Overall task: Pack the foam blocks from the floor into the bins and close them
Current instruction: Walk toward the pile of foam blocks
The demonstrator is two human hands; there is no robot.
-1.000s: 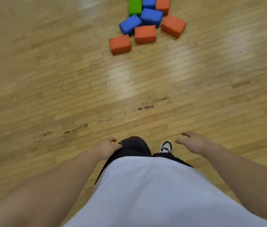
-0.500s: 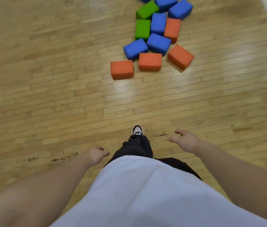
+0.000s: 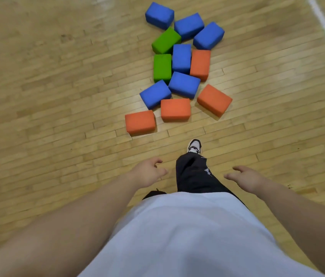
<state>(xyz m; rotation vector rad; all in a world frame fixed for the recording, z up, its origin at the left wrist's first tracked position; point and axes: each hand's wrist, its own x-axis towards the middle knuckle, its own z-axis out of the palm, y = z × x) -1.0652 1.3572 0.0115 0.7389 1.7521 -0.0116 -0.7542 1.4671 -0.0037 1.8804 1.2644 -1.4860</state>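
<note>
Foam blocks (image 3: 181, 58), twelve counted (six blue, four orange, two green), lie in a loose cluster on the hardwood floor (image 3: 58, 86), most of them touching a neighbour. None is packed as far as this view shows. No bin appears in frame, so packing and closing are judged wholly outstanding. Left hand (image 3: 147, 174) and right hand (image 3: 245, 176) hang ahead of the body, fingers relaxed, holding nothing, apart from the nearest orange block (image 3: 140, 121). One shoe (image 3: 194, 145) is planted near that block. Against half a second earlier, the cluster sits lower and fuller in view, and the person stands closer to it.
</note>
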